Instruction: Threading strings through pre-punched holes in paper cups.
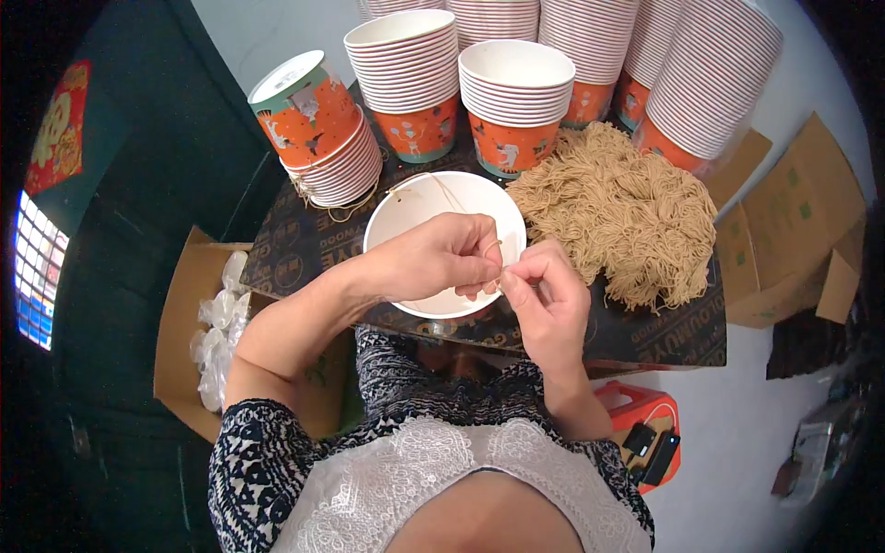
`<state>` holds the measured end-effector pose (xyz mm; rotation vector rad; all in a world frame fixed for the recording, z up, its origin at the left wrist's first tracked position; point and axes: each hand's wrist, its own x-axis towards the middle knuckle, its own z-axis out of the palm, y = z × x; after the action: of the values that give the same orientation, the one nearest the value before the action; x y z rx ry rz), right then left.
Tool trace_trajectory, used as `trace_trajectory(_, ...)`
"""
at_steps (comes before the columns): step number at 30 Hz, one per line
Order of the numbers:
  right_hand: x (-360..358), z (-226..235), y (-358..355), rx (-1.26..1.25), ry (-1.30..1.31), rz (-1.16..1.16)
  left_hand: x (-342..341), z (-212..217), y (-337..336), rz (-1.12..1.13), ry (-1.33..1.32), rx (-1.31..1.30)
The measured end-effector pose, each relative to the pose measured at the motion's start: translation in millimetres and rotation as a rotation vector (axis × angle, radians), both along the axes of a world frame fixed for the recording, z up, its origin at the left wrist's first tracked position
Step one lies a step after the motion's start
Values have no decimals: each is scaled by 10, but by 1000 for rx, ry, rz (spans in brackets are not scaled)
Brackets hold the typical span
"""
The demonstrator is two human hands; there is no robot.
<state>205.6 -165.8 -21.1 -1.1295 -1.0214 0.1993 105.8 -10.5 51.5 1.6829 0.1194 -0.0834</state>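
Observation:
Over a white paper tub (380, 241), my left hand (452, 255) and my right hand (550, 297) meet with their fingertips pinched together. Between them is a thin tan cord (452, 194), part of which loops up across the tub's inside to its far rim. The fingers hide most of the spot where both hands grip it, so I cannot tell whether it is knotted. To the right of the tub lies a large heap of tan cords (627, 217), close to my right hand but apart from it.
Stacked orange-and-white paper tubs (516, 101) line the table's back. A leaning stack (318, 129) with loose cord stands at the left. Clear plastic pieces fill a cardboard box (180, 341) below left. An orange stool (668, 405) bearing dark devices and an open carton (784, 230) are at right.

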Motion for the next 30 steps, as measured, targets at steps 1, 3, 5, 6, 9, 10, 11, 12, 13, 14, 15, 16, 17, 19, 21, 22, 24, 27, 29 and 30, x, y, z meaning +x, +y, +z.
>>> trace_trajectory(1,-15,16,-15,0,-1,2,2,-2,5,9,10,-3)
trace_trajectory(3,-47,37,-36,-1,-291,-181,20,-9,23,15,6,-14)
trace_trajectory(5,-58,10,-31,18,-329,-216,30,-2,33,21,3,-24)
trace_trajectory(6,-51,-5,-34,31,-396,-230,33,13,30,33,21,-37)
trace_trajectory(9,-33,-15,-54,38,-488,-249,27,4,41,57,52,-78)
trace_trajectory(10,-27,-17,-63,33,-512,-255,22,-8,52,68,65,-105)
trace_trajectory(11,-20,-20,-70,33,-513,-255,19,-21,65,68,64,-104)
trace_trajectory(12,-12,-26,-77,25,-511,-242,14,-36,79,56,57,-128)
trace_trajectory(13,-3,-33,-84,18,-509,-230,12,-43,88,44,50,-152)
trace_trajectory(14,7,-42,-92,19,-509,-230,14,-44,90,44,49,-152)
trace_trajectory(15,19,-52,-100,31,-444,-164,15,-44,91,36,49,-156)
trace_trajectory(16,29,-58,-110,43,-379,-98,15,-42,92,29,49,-161)
trace_trajectory(17,39,-55,-130,43,-380,-100,18,-38,91,27,49,-161)
trace_trajectory(19,56,-35,-174,10,-101,66,20,-22,86,3,33,-122)
trace_trajectory(21,77,-41,-143,-14,-187,-56,10,14,54,10,36,-105)
trace_trajectory(22,91,-47,-94,-20,-271,-153,4,23,40,19,36,-88)
trace_trajectory(24,129,73,-71,-73,-425,-213,-31,14,52,23,20,-64)
trace_trajectory(27,159,138,-53,-71,-587,-257,-57,17,11,31,-38,16)
trace_trajectory(29,153,156,-47,-99,-625,-242,-87,-5,-29,42,-79,74)
trace_trajectory(30,143,162,-39,-98,-624,-242,-106,-40,-45,55,-165,221)
